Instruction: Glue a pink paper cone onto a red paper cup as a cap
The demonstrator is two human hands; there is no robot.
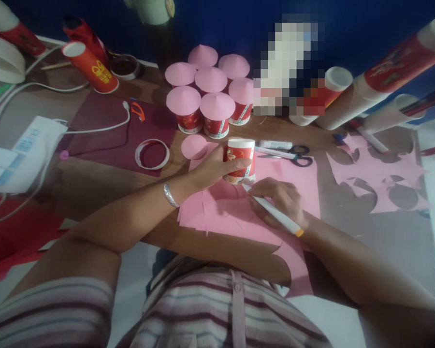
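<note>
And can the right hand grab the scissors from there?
Probably yes: the scissors lie just beyond the right hand, with only flat pink paper between. But that hand is holding a white pen, so it might need to put that down first.

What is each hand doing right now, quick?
Left hand: closed around the red patterned paper cup.
Right hand: closed on the white pen, its tip close to the cup's lower end.

The left hand [209,170] holds a red patterned paper cylinder [236,152]; the right hand [282,197], a slim white orange-ended pen [275,211].
</note>
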